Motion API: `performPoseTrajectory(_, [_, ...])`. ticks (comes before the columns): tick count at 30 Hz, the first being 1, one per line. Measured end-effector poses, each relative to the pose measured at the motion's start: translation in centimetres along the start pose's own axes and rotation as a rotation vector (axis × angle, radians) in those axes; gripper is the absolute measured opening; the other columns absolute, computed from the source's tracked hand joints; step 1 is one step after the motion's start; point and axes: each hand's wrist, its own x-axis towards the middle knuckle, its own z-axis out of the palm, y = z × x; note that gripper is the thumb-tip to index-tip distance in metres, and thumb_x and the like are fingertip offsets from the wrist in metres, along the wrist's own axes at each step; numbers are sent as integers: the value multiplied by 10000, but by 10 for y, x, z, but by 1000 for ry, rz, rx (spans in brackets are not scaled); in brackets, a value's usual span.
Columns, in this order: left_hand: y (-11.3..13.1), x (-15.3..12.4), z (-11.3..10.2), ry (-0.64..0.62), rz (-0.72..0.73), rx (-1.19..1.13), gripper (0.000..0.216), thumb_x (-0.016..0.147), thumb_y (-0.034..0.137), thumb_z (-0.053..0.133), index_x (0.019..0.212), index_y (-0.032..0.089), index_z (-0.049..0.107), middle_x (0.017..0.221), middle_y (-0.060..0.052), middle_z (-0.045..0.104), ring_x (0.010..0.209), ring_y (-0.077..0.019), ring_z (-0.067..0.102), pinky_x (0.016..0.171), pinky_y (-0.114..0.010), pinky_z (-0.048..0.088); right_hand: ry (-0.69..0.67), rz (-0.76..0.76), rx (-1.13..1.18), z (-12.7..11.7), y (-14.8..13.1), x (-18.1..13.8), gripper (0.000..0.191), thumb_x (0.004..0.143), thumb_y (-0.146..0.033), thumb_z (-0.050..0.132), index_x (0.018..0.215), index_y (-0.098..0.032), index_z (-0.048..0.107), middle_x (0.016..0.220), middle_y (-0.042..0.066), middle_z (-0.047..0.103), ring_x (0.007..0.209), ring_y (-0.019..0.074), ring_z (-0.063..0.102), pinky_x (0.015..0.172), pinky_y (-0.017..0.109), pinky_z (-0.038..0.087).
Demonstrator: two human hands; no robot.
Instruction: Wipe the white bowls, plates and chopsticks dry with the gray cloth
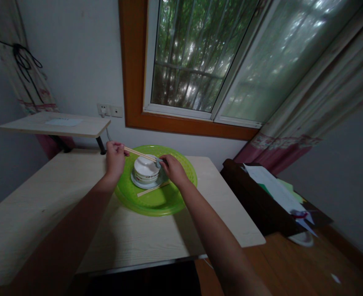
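Note:
My left hand point(115, 157) is closed around one end of a pair of wooden chopsticks point(139, 154) held above a stack of white bowls point(146, 169). My right hand point(171, 168) pinches a small grey-blue cloth or sponge point(158, 162) against the other end of those chopsticks. The bowls stand on a small plate inside a large green plastic basin point(158, 201). Another pair of chopsticks point(153, 188) lies in the basin in front of the bowls.
The basin sits on a pale wooden table point(39, 213). A small raised shelf point(56, 124) stands at the back left under a wall socket point(109, 110). A dark cabinet with papers point(272, 191) is to the right, below a window and curtain.

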Motion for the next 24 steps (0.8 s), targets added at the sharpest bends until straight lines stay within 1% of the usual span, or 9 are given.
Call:
performPoseTrajectory(6, [4, -2, 3, -94, 15, -39, 140, 883, 300, 558, 959, 222, 470, 686, 39, 595, 605, -121, 625, 610, -235, 507, -5, -4, -4, 1, 4, -1, 180, 957, -230, 536, 1088, -171, 643, 1049, 96, 685, 971, 213, 605, 893, 330, 463])
performPoseTrajectory(11, [11, -8, 8, -258, -26, -110, 157, 867, 299, 592, 928, 208, 479, 700, 19, 636, 603, -136, 658, 612, -261, 543, -46, -2, 7, 4, 4, -1, 193, 947, -207, 526, 1103, -181, 637, 1072, 81, 682, 994, 202, 596, 914, 334, 463])
performPoseTrajectory(13, [14, -11, 9, -301, -28, -108, 161, 866, 300, 602, 919, 202, 486, 701, 15, 646, 613, -137, 670, 623, -264, 553, -60, -2, 17, 5, 3, -1, 205, 944, -202, 524, 1118, -186, 631, 1090, 76, 680, 1007, 198, 596, 922, 333, 465])
performPoseTrajectory(21, [15, -15, 13, -418, -91, -171, 222, 839, 328, 648, 901, 191, 485, 709, 9, 652, 615, -141, 690, 634, -280, 574, -62, -29, 24, 4, 1, -2, 229, 937, -210, 548, 1150, -168, 619, 1117, 100, 678, 1022, 206, 606, 936, 343, 471])
performPoseTrajectory(24, [16, -15, 14, -401, -79, -161, 223, 839, 335, 645, 905, 193, 487, 707, 10, 648, 614, -145, 688, 630, -284, 576, -55, -29, 29, 4, -1, -2, 216, 942, -227, 550, 1140, -182, 622, 1095, 89, 681, 1005, 203, 609, 919, 338, 474])
